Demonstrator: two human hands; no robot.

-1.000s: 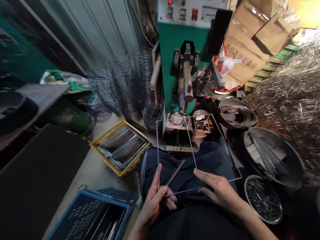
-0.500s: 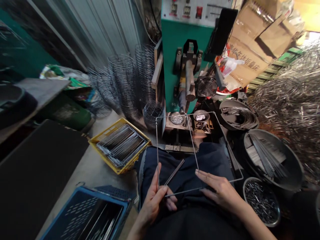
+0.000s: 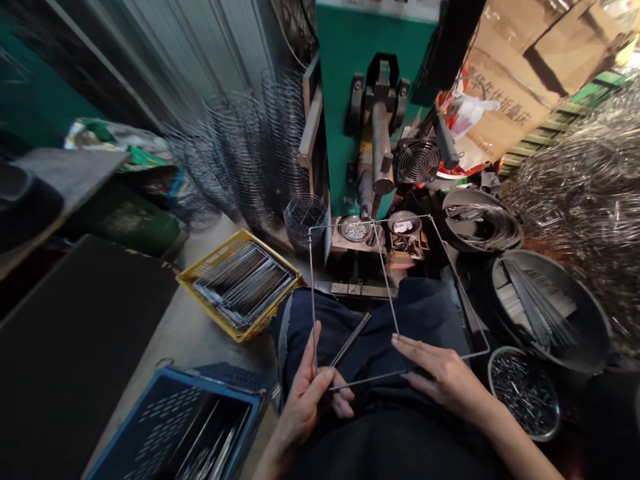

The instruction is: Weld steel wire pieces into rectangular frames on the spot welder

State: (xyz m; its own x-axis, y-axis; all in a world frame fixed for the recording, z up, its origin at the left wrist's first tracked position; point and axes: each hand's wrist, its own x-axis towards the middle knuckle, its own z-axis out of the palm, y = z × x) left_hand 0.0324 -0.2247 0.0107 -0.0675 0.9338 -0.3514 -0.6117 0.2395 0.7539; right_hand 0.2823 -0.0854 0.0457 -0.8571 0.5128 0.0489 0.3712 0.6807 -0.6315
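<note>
Head view: thin silver rectangular wire frame (image 3: 313,293) above dark-blue trousers (image 3: 430,307), far edge near green metal machine (image 3: 340,87). Left hand (image 3: 307,403): fingers curled closed on near-left corner, plus loose straight silver rods (image 3: 353,338). Right hand (image 3: 440,377): fingers nearly straight, slightly parted, holding straight silver wire crossbar (image 3: 385,277).

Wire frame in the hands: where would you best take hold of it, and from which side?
I'd grip the wire frame along its near edge from the wearer's side: left hand at the left corner, right hand beside the middle rod. It is thin and open, its far edge reaching toward the green machine, so two spaced holds should limit twisting.
</note>
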